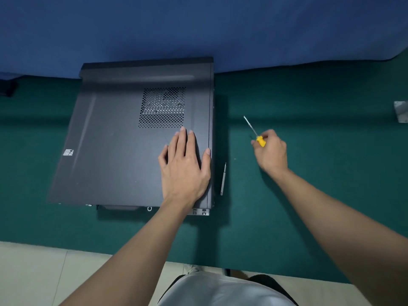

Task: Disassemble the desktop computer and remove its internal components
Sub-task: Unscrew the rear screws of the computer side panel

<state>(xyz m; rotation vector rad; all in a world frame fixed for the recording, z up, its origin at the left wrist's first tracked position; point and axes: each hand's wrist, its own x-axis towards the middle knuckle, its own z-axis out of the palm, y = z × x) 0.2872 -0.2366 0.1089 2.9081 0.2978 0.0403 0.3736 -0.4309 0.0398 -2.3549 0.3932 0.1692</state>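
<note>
Head view. The desktop computer (pixel 110 151) lies on its side on the green bench (pixel 309 195), with its side panel on top and in place. Your left hand (pixel 184 164) rests flat on the panel, fingers straight and slightly spread, probably to steady the case. Your right hand (pixel 270 151), held to the right of the case, has its fingers clamped on a yellow-handled screwdriver (pixel 260 141), likely ready for the panel screws.

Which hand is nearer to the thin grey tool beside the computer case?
Left. The left hand rests flat on the case, just left of the tool; the right hand holds a screwdriver farther right.
</note>
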